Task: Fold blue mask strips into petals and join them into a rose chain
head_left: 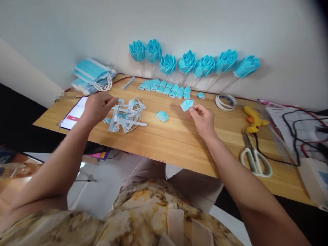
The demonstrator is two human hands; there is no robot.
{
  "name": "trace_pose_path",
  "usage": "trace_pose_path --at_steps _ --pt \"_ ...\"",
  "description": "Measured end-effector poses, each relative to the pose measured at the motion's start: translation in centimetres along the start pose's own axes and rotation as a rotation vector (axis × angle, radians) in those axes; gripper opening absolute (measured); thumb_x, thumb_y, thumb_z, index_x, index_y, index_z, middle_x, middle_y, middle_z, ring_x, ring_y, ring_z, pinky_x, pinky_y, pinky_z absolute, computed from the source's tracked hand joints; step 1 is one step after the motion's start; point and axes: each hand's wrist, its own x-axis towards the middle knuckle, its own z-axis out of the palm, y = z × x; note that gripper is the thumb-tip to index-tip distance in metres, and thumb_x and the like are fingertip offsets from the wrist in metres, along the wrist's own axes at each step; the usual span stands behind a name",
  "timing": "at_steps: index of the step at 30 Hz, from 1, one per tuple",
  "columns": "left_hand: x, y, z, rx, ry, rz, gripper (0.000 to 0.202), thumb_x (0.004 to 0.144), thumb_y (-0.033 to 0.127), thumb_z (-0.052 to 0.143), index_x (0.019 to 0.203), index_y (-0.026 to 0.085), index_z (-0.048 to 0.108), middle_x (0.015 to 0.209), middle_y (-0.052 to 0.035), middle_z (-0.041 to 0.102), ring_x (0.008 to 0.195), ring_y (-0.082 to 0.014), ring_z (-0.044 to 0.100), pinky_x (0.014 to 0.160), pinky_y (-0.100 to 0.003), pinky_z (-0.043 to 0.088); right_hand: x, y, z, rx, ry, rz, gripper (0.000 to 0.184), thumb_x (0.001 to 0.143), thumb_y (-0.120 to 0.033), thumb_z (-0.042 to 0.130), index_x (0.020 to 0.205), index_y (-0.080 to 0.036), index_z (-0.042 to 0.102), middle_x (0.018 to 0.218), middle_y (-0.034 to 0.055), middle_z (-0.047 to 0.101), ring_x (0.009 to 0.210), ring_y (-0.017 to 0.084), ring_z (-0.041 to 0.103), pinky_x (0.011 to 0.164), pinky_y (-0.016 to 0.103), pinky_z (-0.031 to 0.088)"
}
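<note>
A small folded blue piece (187, 104) of mask fabric is pinched between the thumb and fingertips of the right hand (202, 118). It is held just above the wooden table (179, 140), near the middle of its far half. The left hand (98, 106) is held over the left part of the table, its fingers drawn loosely together and pointing at a heap of cut mask strips (126, 118). Whether anything is gripped in it cannot be told. The fingertips are seen at the left edge of that heap, and a lit phone (74, 114) lies just beside the hand on its left.

Between the two hands a second folded blue piece (162, 116) lies alone on the wood. Behind it a row of folded blue petals (166, 88) is laid out near the wall, with a single petal (201, 95) set apart at its right end. Blue fabric flowers on sticks (188, 62) are leaned against the wall behind the row. A stack of blue face masks (92, 75) is seen at the far left corner. To the right of the right hand a roll of tape (226, 101), a yellow glue gun (253, 119) and white-handled scissors (255, 159) are laid on the table, well apart from the pinched piece.
</note>
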Motion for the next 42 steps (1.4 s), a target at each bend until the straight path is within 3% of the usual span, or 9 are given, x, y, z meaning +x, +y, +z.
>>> trace_pose_path --at_steps 4,8,12,17,22,29,34,38,42 --pt "-0.5 -2.8 1.9 0.02 0.053 0.099 0.023 0.08 0.033 0.07 0.1 0.021 0.072 0.106 -0.0099 0.071 0.104 -0.028 0.064 0.093 -0.04 0.05 0.0 0.3 -0.2 0.0 0.002 0.016 0.018 0.077 -0.038 0.067 0.07 -0.021 0.066 0.067 -0.0019 0.065 0.061 0.012 0.055 0.063 0.029 0.042" --pt "-0.7 -2.0 2.9 -0.027 0.149 0.199 0.04 0.084 0.028 0.071 0.124 0.02 0.068 0.138 -0.0143 0.064 0.133 -0.0326 0.056 0.116 -0.051 0.041 0.0 0.5 -0.1 0.005 0.009 0.018 0.018 0.076 -0.038 0.069 0.071 -0.021 0.067 0.067 -0.0018 0.065 0.061 0.013 0.055 0.063 0.029 0.043" --pt "-0.3 3.3 3.4 -0.267 0.2 0.183 0.029 0.092 0.032 0.064 0.118 0.022 0.072 0.13 -0.0104 0.071 0.123 -0.0273 0.063 0.11 -0.047 0.048 -0.4 -0.3 -0.1 0.059 -0.063 -0.016 0.019 0.077 -0.04 0.069 0.074 -0.022 0.069 0.069 -0.0015 0.065 0.064 0.013 0.056 0.065 0.029 0.044" --pt "0.9 10.3 6.1 -0.684 -0.216 0.133 0.044 0.086 0.049 0.068 0.114 0.016 0.076 0.12 -0.0127 0.076 0.099 -0.0227 0.069 0.089 -0.038 0.056 -0.8 -1.7 -0.3 0.052 -0.115 -0.022 0.022 0.079 -0.041 0.068 0.072 -0.021 0.067 0.066 -0.0021 0.062 0.062 0.012 0.052 0.063 0.028 0.041" --pt "2.6 14.1 9.2 -0.864 -0.535 0.005 0.049 0.079 0.055 0.074 0.113 0.02 0.077 0.111 -0.0093 0.077 0.091 -0.0207 0.068 0.073 -0.03 0.052 -0.9 -2.2 -0.4 0.079 -0.165 -0.051 0.021 0.082 -0.041 0.067 0.075 -0.021 0.069 0.072 -0.0006 0.066 0.066 0.013 0.054 0.065 0.027 0.043" --pt "3.7 16.5 10.0 -0.989 -0.557 -0.082 0.027 0.071 0.041 0.075 0.065 0.017 0.065 0.064 -0.0012 0.064 0.059 -0.0104 0.052 0.06 -0.025 0.042 -0.4 -1.4 -0.7 0.256 -0.178 -0.001 0.025 0.086 -0.044 0.066 0.079 -0.021 0.073 0.076 0.0009 0.069 0.071 0.013 0.059 0.069 0.027 0.048" --pt "3.6 16.8 10.3 -0.885 -0.524 -0.04 0.028 0.068 0.042 0.075 0.064 0.018 0.063 0.059 0.0021 0.057 0.056 -0.0093 0.047 0.055 -0.024 0.035 0.3 -0.8 -1.1 0.411 -0.18 0.093 0.037 0.085 -0.057 0.067 0.089 -0.021 0.076 0.088 0.0035 0.072 0.084 0.016 0.065 0.07 0.027 0.053" --pt "3.3 16.9 10.8 -0.752 -0.504 0.059 0.027 0.072 0.044 0.072 0.067 0.019 0.065 0.057 0.0035 0.053 0.053 -0.0094 0.04 0.053 -0.025 0.027 0.3 -1.4 -1.2 0.343 -0.177 0.071 0.027 0.081 -0.048 0.074 0.086 -0.022 0.072 0.081 -0.0011 0.068 0.077 0.012 0.06 0.071 0.025 0.051" --pt "4.7 16.3 10.6 -0.639 -0.503 0.217 0.025 0.077 0.044 0.071 0.081 0.02 0.076 0.072 -0.001 0.068 0.063 -0.0142 0.054 0.061 -0.027 0.038 0.6 -1.8 -1.4 0.332 -0.156 0.045 0.021 0.078 -0.041 0.073 0.079 -0.021 0.066 0.077 -0.0026 0.065 0.073 0.011 0.057 0.071 0.024 0.05"
